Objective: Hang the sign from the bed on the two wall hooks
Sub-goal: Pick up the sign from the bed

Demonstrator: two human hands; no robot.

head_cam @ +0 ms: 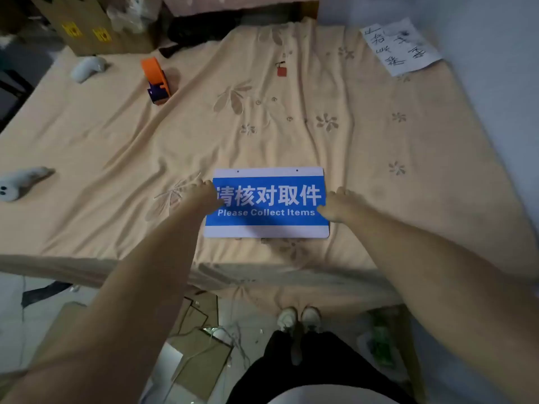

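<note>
While the sign (267, 203) lies flat near the front edge of the bed (122, 147), both hands sit at its short ends: the left hand (201, 196) with its thumb over the left edge, the right hand (337, 207) against the right edge. Whether either has truly clamped it, I cannot tell. The sign's long axis runs left to right, its text reads upright toward the person, and its two hanging holes face the far side. A cardboard box (87, 27) stands beyond the bed's far left corner; its contents are blurred.
</note>
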